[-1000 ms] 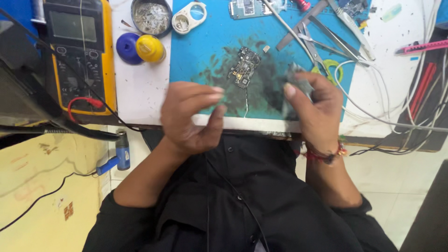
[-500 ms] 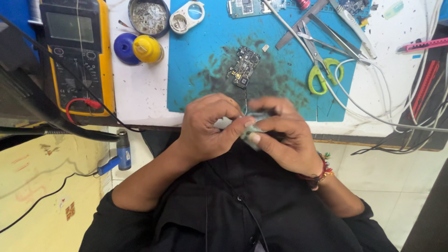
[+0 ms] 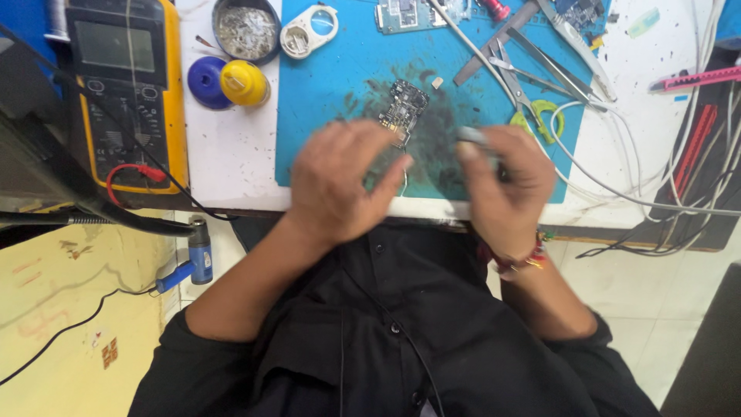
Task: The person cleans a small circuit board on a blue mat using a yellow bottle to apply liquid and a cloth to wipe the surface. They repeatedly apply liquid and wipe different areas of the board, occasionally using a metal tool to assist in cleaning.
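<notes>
The left hand (image 3: 340, 181) hovers over the near edge of the stained blue rubber work mat (image 3: 340, 85), fingers curled loosely and holding nothing that shows, its fingertips just short of the small dark rectangular circuit board (image 3: 403, 110) lying on the mat. The right hand (image 3: 505, 185) is blurred by motion; its fingers seem pinched around a small grey metallic piece (image 3: 471, 137) (too smeared to identify), held just above the mat and to the right of the board. Behind it, green-handled scissors (image 3: 532, 108) and steel tweezers (image 3: 575, 42) lie among white cables (image 3: 617, 193), partly hidden by that hand. On the white surface (image 3: 231, 147) to the left sit a yellow multimeter (image 3: 127, 85), cut off at the top, and a yellow and blue round lidded container (image 3: 228, 83).
</notes>
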